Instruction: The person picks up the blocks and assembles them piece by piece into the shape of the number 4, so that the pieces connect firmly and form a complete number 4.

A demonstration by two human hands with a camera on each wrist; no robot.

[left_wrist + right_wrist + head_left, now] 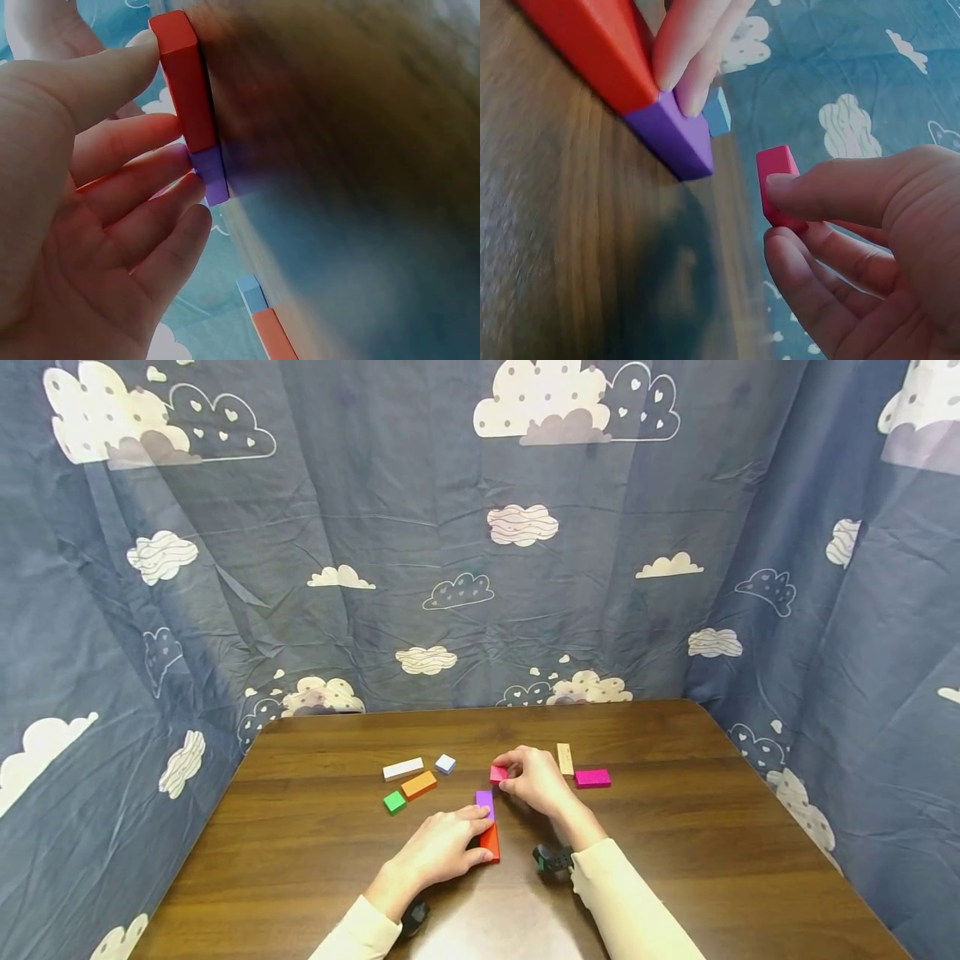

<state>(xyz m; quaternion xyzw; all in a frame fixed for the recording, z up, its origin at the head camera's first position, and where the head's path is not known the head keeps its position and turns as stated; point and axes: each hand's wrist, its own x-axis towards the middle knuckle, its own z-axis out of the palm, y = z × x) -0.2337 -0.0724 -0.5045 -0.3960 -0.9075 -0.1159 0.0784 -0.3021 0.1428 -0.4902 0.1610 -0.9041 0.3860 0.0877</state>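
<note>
Your left hand (442, 847) lies along the left side of a short row, its thumb against the red block (490, 845) near the closest end and other fingertips on the purple block (483, 798); the fingers are extended, touching rather than wrapped around, probably so that the two pieces stay end to end and do not slide. Your right hand (536, 781) pinches the pink block (498, 774) between thumb and fingertips, a grip that leaves most of its surface exposed and seems suited to fine adjustment. The pink block is just past the purple block's far end, apart from it; whether it touches the table (675, 877) you cannot tell. To the right of this hand, a beige block (565, 760) stands beside a magenta block (593, 779). Left of the row, the white block (403, 769), light blue block (446, 764), orange block (418, 785) and green block (394, 802) form a loose cluster, apparently placed within easy reach. A cloud-patterned curtain (375, 527) hangs behind.
</note>
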